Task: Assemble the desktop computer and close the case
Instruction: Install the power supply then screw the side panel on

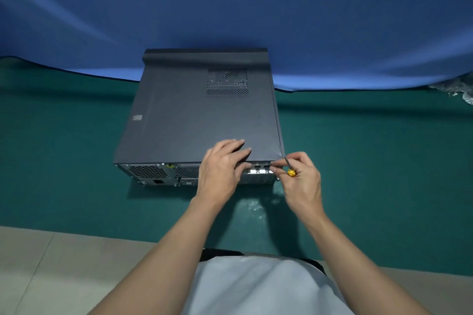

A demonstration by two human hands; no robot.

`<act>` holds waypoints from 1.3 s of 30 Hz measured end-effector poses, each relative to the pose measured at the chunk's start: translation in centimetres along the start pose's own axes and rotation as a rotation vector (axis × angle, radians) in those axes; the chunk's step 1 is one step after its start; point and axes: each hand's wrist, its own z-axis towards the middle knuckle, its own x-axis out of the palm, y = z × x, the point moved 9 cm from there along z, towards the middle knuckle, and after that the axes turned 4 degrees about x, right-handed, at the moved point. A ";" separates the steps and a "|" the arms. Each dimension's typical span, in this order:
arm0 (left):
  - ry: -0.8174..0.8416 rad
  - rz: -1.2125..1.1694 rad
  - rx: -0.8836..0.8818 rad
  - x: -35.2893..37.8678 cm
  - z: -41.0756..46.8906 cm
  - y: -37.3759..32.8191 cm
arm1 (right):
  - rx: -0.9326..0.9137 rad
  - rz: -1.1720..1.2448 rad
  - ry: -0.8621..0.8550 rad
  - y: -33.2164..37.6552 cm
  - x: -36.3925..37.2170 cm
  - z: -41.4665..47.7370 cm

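case (194, 115) flat | long axis away | rear nearest | right hand (302, 181) holds screwdriver (291, 173)

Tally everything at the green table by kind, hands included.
Computer case: 1
Screwdriver: 1
Hands: 2 (left hand flat on the case, right hand gripping the screwdriver)
Total: 4

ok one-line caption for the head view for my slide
Left hand rests on the closed side panel while the right hand holds a yellow-handled screwdriver at its rear corner.
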 end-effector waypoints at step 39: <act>0.046 -1.428 -1.062 8.2 -5.0 0.3 | -0.030 -0.403 -0.110 -0.4 2.3 -0.2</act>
